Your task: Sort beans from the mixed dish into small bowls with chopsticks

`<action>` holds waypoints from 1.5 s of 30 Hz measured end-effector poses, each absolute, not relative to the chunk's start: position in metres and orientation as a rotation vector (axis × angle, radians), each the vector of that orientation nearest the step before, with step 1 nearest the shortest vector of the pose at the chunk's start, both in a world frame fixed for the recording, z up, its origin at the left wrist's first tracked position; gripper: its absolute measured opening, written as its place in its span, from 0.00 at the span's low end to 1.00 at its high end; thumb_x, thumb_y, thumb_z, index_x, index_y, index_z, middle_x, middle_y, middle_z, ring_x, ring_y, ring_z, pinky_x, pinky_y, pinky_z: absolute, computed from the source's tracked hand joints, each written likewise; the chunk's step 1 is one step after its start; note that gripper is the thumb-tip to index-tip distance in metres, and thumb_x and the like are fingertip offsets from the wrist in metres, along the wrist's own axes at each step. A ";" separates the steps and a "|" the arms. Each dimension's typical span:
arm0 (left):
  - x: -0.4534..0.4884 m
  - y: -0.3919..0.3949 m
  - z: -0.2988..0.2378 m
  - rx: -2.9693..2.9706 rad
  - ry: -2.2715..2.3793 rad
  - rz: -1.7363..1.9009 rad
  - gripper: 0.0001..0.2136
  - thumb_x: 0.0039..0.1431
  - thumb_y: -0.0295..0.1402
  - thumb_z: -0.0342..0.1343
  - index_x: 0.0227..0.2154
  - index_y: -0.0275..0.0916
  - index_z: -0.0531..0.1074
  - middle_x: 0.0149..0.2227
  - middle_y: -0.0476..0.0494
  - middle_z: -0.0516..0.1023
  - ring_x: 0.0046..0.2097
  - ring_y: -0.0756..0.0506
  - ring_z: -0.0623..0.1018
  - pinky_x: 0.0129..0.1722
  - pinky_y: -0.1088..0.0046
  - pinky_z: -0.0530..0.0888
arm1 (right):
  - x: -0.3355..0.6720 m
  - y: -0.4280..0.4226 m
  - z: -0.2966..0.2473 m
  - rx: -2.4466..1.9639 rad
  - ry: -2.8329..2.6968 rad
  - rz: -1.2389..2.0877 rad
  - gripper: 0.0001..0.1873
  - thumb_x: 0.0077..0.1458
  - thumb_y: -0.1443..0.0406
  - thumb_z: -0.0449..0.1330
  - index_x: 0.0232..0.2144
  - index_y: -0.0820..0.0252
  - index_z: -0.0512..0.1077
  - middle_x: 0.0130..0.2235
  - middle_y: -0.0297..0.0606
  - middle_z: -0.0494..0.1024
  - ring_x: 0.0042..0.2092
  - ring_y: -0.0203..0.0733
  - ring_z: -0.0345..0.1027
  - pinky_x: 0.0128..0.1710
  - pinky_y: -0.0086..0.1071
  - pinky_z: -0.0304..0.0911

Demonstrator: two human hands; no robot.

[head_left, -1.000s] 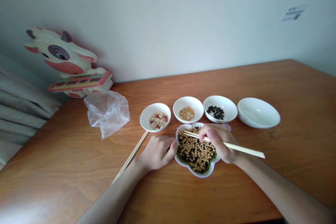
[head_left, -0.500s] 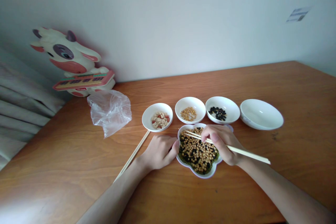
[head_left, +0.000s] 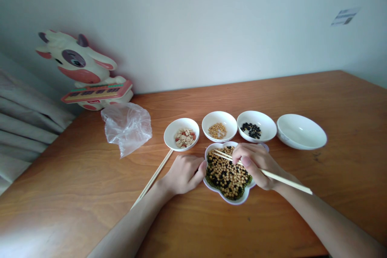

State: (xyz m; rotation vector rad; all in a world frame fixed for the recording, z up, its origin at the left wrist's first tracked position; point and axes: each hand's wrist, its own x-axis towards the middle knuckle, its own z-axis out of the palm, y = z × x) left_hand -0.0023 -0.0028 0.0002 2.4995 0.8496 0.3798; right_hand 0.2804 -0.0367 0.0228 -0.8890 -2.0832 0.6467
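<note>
A flower-shaped white dish (head_left: 211, 187) full of mixed yellow, black and green beans sits on the wooden table (head_left: 272, 217) in front of me. My left hand (head_left: 183, 174) is curled loosely with its thumb against the dish's left rim. My right hand (head_left: 256, 164) is closed on a pair of chopsticks (head_left: 284, 180), whose tips rest over the beans at the dish's far left. Behind the dish stand three small white bowls: peanuts (head_left: 181, 134), yellow beans (head_left: 219, 126), black beans (head_left: 256, 126).
An empty white bowl (head_left: 301, 131) stands at the right of the row. A second pair of chopsticks (head_left: 152, 179) lies left of my left hand. A crumpled clear plastic bag (head_left: 127, 127) and a cow-shaped toy (head_left: 83, 72) sit at the back left by the wall.
My right hand and the chopsticks barely shift over the dish. The left hand stays at the rim. The view drifts slightly.
</note>
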 end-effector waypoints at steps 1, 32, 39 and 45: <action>-0.002 -0.003 0.000 2.497 0.850 0.380 0.20 0.77 0.38 0.37 0.27 0.39 0.62 0.27 0.47 0.73 0.27 0.49 0.67 0.31 0.70 0.60 | 0.281 -0.037 0.023 -0.892 -2.075 0.653 0.19 0.73 0.58 0.46 0.35 0.57 0.71 0.33 0.39 0.75 0.35 0.44 0.70 0.39 0.39 0.62; -0.002 0.000 -0.008 2.496 0.850 0.468 0.24 0.77 0.43 0.36 0.26 0.38 0.64 0.26 0.47 0.71 0.27 0.50 0.67 0.31 0.72 0.62 | 0.326 -0.020 0.063 -1.156 -1.734 1.418 0.19 0.55 0.52 0.71 0.41 0.61 0.79 0.37 0.40 0.80 0.38 0.41 0.72 0.36 0.32 0.67; -0.002 -0.003 -0.002 2.494 0.871 0.456 0.24 0.78 0.42 0.34 0.28 0.38 0.66 0.29 0.45 0.73 0.30 0.48 0.70 0.34 0.71 0.65 | 0.326 -0.012 0.046 -0.873 -1.488 1.351 0.19 0.69 0.55 0.58 0.29 0.60 0.73 0.30 0.35 0.70 0.33 0.39 0.64 0.36 0.34 0.63; -0.001 -0.004 -0.001 2.486 0.853 0.444 0.23 0.78 0.40 0.34 0.28 0.39 0.64 0.28 0.46 0.73 0.29 0.48 0.69 0.34 0.72 0.65 | 0.327 -0.011 0.044 -0.825 -1.376 1.402 0.21 0.73 0.54 0.51 0.35 0.60 0.76 0.30 0.36 0.71 0.31 0.39 0.65 0.35 0.34 0.62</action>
